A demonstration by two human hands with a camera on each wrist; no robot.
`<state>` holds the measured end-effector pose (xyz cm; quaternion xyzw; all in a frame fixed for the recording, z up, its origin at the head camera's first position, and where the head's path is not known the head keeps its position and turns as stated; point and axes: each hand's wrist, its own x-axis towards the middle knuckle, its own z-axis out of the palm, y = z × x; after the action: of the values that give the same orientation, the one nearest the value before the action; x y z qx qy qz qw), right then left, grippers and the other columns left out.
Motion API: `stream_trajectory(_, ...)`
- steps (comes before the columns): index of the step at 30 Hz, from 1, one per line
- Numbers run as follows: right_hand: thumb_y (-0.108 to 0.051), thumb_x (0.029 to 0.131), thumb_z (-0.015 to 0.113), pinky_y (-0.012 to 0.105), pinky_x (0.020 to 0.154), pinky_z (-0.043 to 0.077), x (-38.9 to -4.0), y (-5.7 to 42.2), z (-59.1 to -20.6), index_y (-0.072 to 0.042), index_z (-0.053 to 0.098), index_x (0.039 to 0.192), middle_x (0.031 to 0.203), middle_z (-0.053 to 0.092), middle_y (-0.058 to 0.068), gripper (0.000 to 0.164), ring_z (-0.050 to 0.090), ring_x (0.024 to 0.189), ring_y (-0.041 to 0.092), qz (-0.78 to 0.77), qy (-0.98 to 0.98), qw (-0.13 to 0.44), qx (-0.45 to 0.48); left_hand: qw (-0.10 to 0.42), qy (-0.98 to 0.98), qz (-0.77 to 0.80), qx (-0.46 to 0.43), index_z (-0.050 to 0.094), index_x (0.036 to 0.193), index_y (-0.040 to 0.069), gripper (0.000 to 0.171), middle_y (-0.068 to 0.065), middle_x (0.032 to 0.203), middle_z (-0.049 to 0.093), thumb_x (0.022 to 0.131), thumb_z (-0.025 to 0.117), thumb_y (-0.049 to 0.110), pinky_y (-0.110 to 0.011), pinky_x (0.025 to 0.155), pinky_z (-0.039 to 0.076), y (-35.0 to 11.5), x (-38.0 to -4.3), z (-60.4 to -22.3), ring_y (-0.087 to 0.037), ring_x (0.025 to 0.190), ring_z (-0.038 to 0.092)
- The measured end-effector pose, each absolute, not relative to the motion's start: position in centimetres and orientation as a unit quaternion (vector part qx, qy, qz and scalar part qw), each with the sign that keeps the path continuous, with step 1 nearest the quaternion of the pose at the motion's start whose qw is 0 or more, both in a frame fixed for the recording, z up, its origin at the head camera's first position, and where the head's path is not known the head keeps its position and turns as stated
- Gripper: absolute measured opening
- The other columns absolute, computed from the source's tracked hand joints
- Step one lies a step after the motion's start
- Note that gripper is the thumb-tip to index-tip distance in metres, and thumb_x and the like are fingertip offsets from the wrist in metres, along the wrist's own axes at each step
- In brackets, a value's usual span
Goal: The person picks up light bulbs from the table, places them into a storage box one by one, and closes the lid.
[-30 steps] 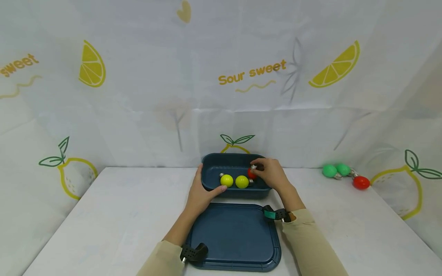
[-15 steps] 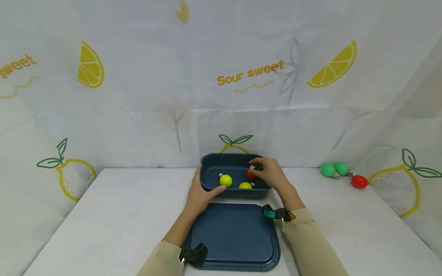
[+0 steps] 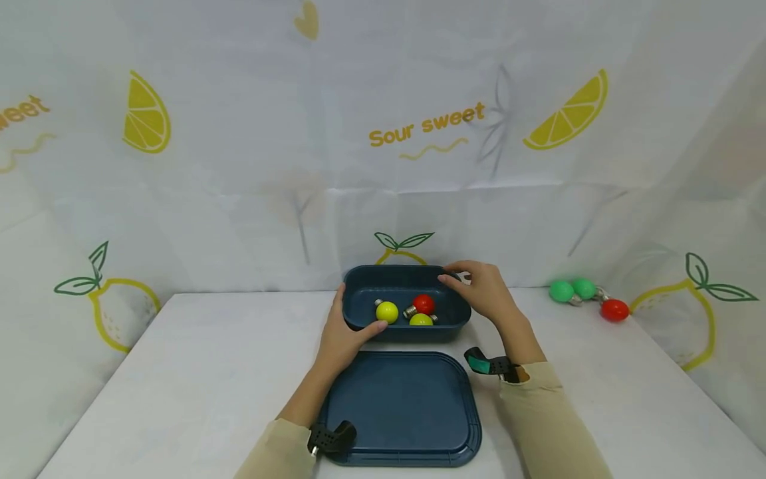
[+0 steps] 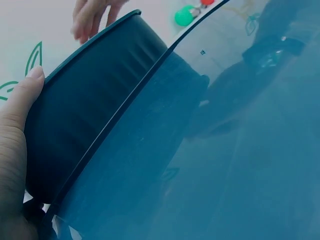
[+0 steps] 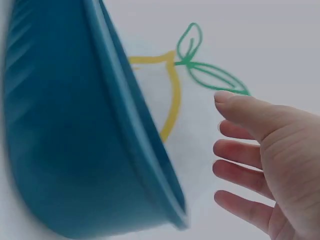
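In the head view, my left hand (image 3: 342, 336) holds the left front corner of a dark blue plastic box (image 3: 383, 334). Its thumb (image 4: 25, 95) lies along the wall, tip at the rim, in the left wrist view. Inside the box are two yellow bulbs (image 3: 387, 313) and a red bulb (image 3: 424, 305) with metal screw bases; the front rim partly hides one yellow bulb. My right hand (image 3: 483, 289) hovers at the box's right rear rim, holding nothing. The right wrist view shows its fingers (image 5: 240, 152) spread, apart from the rim.
A dark blue lid (image 3: 401, 406) lies flat on the white table (image 3: 227, 372) in front of the box. Two green bulbs (image 3: 561, 291) and another red bulb (image 3: 614, 311) lie at the far right edge. A printed white cloth (image 3: 251, 219) hangs behind.
My right hand has let go of the red bulb and moved up and right to the rim. The red bulb now lies beside the right yellow bulb, which sank behind the front rim earlier.
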<state>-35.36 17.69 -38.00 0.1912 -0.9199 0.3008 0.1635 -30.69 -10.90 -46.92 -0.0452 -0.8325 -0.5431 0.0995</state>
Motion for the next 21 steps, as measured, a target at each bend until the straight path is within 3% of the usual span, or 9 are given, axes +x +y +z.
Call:
stream_trajectory(12,-0.019,0.091,0.076,0.061,0.093,0.055,-33.7,24.4,-37.6,-0.001,0.07,0.121,0.123,0.07,0.024,0.036,0.067,0.111,0.043,0.298,-0.897,0.284,0.164,0.101,-0.833,-0.542,-0.044,0.014,0.164,0.02,0.114,-0.01,0.17,0.02,0.079,0.082,0.053,-0.065,0.121,0.026,-11.1,-30.7,-46.7,-0.037,0.155,0.024)
stream_trajectory(17,-0.025,0.095,0.072,0.065,0.098,0.05,-32.6,27.9,-37.3,0.001,0.065,0.128,0.132,0.064,0.028,0.043,0.061,0.117,0.046,0.3,-0.908,0.268,0.12,0.101,-0.833,-0.542,-0.046,0.013,0.164,0.02,0.113,-0.011,0.17,0.02,0.08,0.082,0.052,-0.064,0.122,0.026,-11.1,-30.7,-46.6,-0.037,0.155,0.024)
stream_trajectory(21,-0.032,0.096,0.07,0.066,0.094,0.05,-31.9,30.9,-37.3,0.0,0.062,0.133,0.133,0.062,0.031,0.05,0.061,0.115,0.051,0.285,-0.922,0.25,0.082,0.099,-0.832,-0.544,-0.046,0.013,0.164,0.02,0.114,-0.01,0.17,0.02,0.079,0.083,0.051,-0.063,0.122,0.025,-10.8,-30.8,-46.8,-0.036,0.155,0.024)
